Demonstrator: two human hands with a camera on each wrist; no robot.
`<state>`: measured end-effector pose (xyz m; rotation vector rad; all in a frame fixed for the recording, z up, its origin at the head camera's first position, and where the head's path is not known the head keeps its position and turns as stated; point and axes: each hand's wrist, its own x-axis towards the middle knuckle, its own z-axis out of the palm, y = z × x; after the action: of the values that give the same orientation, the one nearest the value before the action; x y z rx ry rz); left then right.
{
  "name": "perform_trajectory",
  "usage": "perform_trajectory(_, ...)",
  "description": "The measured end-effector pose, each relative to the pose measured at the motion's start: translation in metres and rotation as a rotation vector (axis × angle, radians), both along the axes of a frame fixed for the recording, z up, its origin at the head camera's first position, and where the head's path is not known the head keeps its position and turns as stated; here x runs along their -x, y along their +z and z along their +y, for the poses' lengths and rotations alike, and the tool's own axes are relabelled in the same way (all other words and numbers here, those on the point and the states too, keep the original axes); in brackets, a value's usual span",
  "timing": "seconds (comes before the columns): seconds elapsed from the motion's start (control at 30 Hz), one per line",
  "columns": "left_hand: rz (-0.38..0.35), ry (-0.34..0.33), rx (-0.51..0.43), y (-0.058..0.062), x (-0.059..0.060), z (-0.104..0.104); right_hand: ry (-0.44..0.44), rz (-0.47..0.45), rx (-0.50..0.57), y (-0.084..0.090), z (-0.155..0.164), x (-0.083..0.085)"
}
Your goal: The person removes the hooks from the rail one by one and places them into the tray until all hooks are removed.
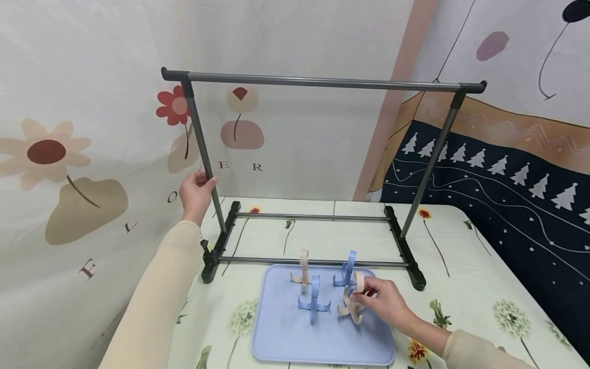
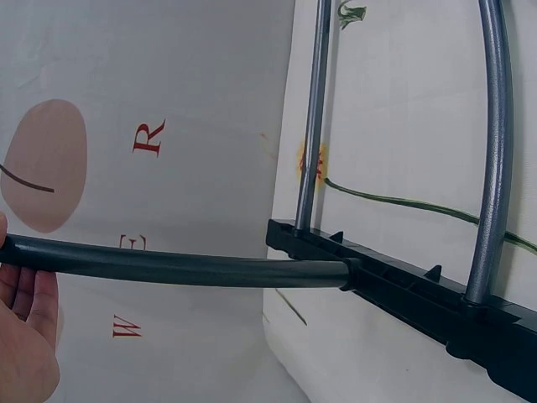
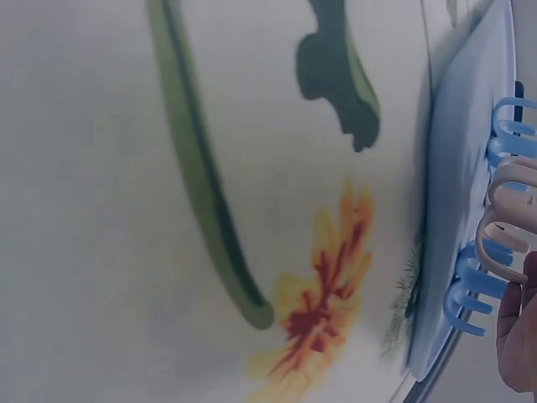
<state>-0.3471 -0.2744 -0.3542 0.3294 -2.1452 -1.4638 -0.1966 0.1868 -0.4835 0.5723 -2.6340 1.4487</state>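
Observation:
My left hand holds the left upright pole of a dark grey clothes rack, low on its length. In the left wrist view the fingers show beside that pole. Over the right part of a light blue tray, my right hand pinches the top loop of a beige multi-prong hook. Another beige hook stands on the tray, along with two blue hooks, one in front and one behind. The right wrist view shows the pinched beige hook only partly.
The rack's top bar spans high across the view. Its black feet and two lower bars rest behind the tray on a flower-print cloth. A printed curtain hangs behind, with dark patterned fabric at right.

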Motion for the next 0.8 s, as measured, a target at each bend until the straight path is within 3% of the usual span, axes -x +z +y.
perform_trajectory(0.3,0.0,0.001,-0.005,0.0,0.001,-0.001,0.018,-0.03,-0.041,-0.005,-0.001,-0.003)
perform_trajectory(0.8,-0.007,-0.001,-0.002,-0.001,0.004,0.0,0.061,0.08,-0.053,-0.003,0.01,-0.007)
